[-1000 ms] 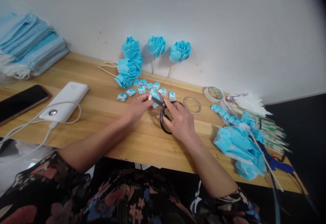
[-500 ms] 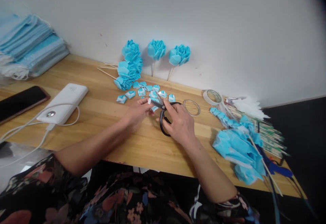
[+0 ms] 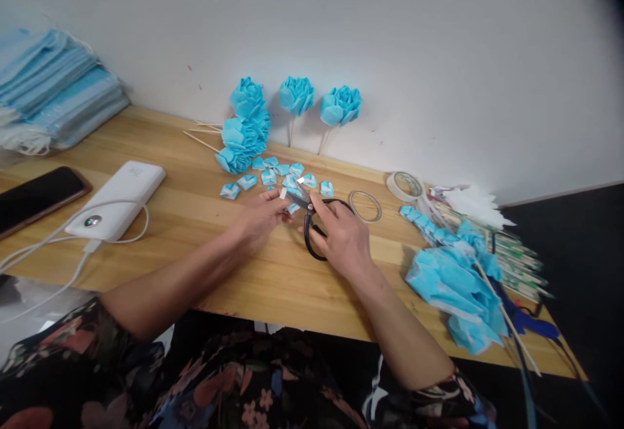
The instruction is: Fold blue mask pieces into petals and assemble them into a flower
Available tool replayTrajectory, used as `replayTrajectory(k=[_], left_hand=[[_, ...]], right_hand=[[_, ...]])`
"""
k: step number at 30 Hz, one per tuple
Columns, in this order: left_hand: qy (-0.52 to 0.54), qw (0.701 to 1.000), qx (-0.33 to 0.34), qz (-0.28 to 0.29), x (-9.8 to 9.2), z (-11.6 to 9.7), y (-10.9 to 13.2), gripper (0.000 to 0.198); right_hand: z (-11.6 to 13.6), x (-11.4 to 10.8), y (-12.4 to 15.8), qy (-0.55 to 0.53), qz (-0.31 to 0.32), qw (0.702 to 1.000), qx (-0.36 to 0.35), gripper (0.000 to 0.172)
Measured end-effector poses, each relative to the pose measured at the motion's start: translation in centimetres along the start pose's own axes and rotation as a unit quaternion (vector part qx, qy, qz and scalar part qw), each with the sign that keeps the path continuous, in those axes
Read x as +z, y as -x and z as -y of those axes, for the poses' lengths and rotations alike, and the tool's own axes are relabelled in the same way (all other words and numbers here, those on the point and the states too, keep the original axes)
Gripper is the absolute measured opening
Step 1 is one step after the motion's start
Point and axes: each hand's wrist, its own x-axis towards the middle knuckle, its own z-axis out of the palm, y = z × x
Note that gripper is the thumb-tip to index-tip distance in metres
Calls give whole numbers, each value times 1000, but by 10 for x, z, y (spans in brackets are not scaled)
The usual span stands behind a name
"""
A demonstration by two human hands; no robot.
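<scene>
My left hand [image 3: 260, 218] is closed in a pinch at the middle of the table. A small white strip [image 3: 283, 193] shows at its fingertips, and a blue-and-white folded piece [image 3: 292, 208] sits just beside them, partly hidden. My right hand [image 3: 344, 234] grips black-handled scissors [image 3: 311, 208], with fingers through the loops. Their blades are apart and point left, close to the left fingertips. Behind both hands lie several folded blue petals [image 3: 268, 177] with white patches.
Blue paper-like flowers [image 3: 297, 96] on sticks stand or lie by the wall. A tape roll [image 3: 405, 186], a thin ring [image 3: 365, 207] and crumpled blue material [image 3: 453, 286] are on the right. A power bank [image 3: 117, 198], phone [image 3: 41, 198] and stacked face masks [image 3: 58, 88] are on the left.
The whole view has shifted slightly left. Both hands keep nearly the same pose, with the scissors still at the left fingertips.
</scene>
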Motion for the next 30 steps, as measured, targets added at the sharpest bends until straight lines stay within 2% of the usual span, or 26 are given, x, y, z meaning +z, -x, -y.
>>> replayTrajectory(k=[7,15,20,30], left_hand=[[53,997,-54,-6,0,1,-1,13],[58,993,-97,45,-5,1,-2,15],[57,992,-102,48,-5,-2,-1,18],[53,993,-98,49,-3,-3,0,14]], right_hand=[[1,1,1,-6,10,1000,3,55],[0,3,3,7,4,1000,-18,53],[0,6,5,18,4,1000,-24,56],[2,10,5,38,4,999,-15,50]])
